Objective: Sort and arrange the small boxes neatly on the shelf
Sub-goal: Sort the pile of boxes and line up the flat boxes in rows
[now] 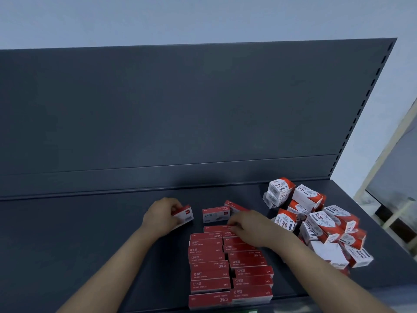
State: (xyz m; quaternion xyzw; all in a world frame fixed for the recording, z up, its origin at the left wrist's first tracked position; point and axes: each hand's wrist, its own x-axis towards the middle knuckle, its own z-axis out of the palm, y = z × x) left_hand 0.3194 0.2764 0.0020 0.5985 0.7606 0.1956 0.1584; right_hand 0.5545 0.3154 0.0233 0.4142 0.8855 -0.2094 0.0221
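Left hand [163, 216] grips staple box [184, 215]; right hand [248, 227] pinches stacked boxes [228, 265].

Right hand [249, 227] hides staple boxes [237, 241]; paper clip boxes [352, 251] blurred

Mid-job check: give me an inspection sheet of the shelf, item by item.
Surface: dark shelf, bare on its left part.
Job's things: red staple boxes in two flat columns; one staple box stands apart behind them; paper clip boxes heaped at the right.
Clutter: nothing seen.
Grippers: left hand holds a staple box; right hand rests on the columns' far end, grip unclear.
Cables: nothing seen.
Surroundings: back panel, pale wall.
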